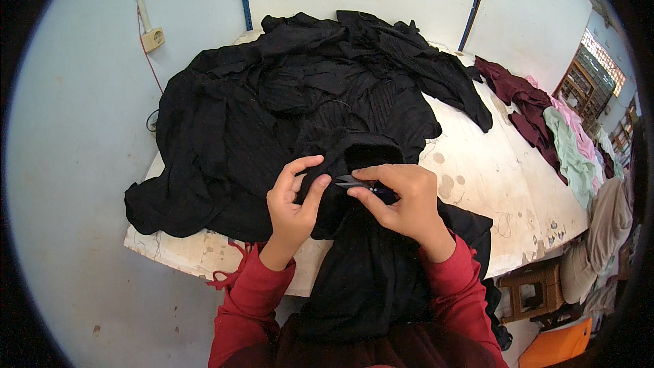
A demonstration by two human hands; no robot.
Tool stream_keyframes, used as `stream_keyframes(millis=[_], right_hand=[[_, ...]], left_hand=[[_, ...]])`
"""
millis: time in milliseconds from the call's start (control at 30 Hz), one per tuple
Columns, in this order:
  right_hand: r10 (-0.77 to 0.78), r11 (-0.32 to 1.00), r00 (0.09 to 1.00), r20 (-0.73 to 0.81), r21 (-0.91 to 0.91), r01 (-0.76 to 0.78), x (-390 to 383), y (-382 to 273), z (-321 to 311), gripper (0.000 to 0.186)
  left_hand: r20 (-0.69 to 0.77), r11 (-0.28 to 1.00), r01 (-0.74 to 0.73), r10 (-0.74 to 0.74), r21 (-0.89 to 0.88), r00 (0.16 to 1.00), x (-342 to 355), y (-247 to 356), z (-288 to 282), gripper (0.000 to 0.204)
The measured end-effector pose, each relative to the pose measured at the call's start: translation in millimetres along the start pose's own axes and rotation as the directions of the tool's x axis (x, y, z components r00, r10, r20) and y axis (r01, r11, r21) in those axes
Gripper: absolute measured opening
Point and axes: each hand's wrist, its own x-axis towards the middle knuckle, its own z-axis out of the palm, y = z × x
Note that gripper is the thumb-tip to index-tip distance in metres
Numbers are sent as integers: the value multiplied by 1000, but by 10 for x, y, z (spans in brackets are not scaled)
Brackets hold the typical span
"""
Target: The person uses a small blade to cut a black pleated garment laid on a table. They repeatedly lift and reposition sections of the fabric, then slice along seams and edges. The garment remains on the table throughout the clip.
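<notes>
Black fabric (225, 129) lies heaped over the table and hangs down over its near edge into my lap. My left hand (294, 201) pinches a fold of this cloth between thumb and fingers. Close to its right, my right hand (402, 197) grips a small pair of thread snips (349, 182) between thumb and fingers. The blades point left toward the pinched fold, slightly apart at the tips. Most of the snips' body is hidden in the right hand. Whether the blades touch the cloth I cannot tell.
The pale, stained tabletop (470, 163) shows to the right, with loose threads on it. Dark maroon cloth (524, 95) and pale green cloth (569, 150) lie at the right edge. A brown stool (535, 293) stands below right. A wall socket (154, 39) is at the left.
</notes>
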Motion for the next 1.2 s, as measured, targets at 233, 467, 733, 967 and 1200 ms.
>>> stream_keyframes(millis=[233, 467, 733, 967, 1200], right_hand=[[-10, 1000, 999, 40, 9, 10, -26, 43, -4, 21], [288, 824, 947, 143, 467, -322, 16, 59, 67, 42], [133, 914, 988, 75, 376, -151, 25, 137, 181, 43], [139, 895, 986, -93, 437, -85, 78, 285, 132, 7], [300, 947, 597, -744, 154, -284, -39, 1121, -665, 20]], left_hand=[[-7, 985, 83, -85, -155, 996, 15, 35, 6, 26], [42, 960, 106, -98, -260, 994, 8, 54, 38, 27], [96, 945, 182, -161, -271, 982, 84, 27, -74, 27], [25, 976, 119, -116, -183, 993, 103, 1, -42, 25], [-2, 909, 305, -319, -286, 948, 241, -132, -191, 28]])
